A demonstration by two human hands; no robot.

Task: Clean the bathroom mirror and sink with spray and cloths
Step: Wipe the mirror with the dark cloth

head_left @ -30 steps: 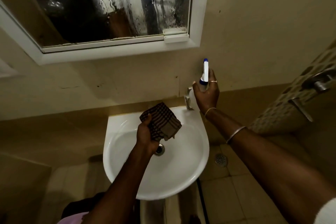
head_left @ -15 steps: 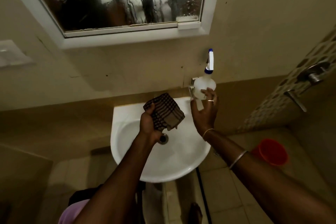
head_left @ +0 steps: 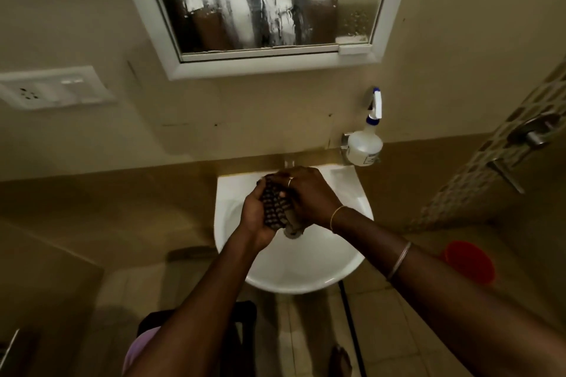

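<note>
1. White wash basin (head_left: 306, 272), wall-mounted: spray bottle (head_left: 364, 145) stands upright at its rear right corner, just beside a chrome tap (head_left: 344, 144).
2. Tiled floor (head_left: 376, 343): red bucket (head_left: 468, 263), right of the basin.

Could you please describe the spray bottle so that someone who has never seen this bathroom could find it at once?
Start at the white sink below the mirror. At the sink's back right corner stands the spray bottle. It is the only translucent bottle there, topped by a white trigger head with a blue collar.
</note>
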